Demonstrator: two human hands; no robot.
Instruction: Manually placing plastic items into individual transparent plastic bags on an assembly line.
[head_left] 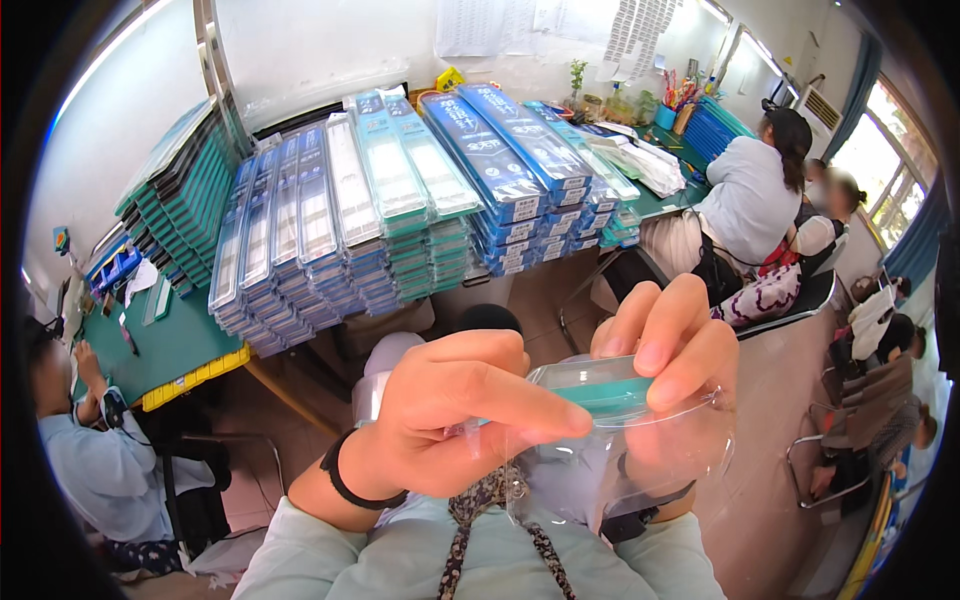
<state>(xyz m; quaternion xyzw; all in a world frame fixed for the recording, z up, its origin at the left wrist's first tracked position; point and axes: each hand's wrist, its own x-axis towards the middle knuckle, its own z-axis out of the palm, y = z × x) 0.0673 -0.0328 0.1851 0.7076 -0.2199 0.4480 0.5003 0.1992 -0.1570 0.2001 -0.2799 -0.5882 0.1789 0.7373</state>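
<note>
A clear, shiny plastic package [570,470] with a teal strip [607,394] along its upper part is held up in front of my chest. My right hand [682,350] pinches its right end, with the fingertips on the teal strip and the thumb side partly seen through the plastic. My left hand [450,400] has the near left side, its index finger laid across the plastic and the other fingers curled. The thumb's exact grip is hard to see behind the film. Dark bands circle both wrists.
Beyond my hands, tall stacks of long clear-and-teal packages [400,165] and blue boxes [500,160] fill a table. Teal trays [180,200] are piled at the left. People sit at green tables on the left [100,470] and right [755,175]. Chairs stand along the right.
</note>
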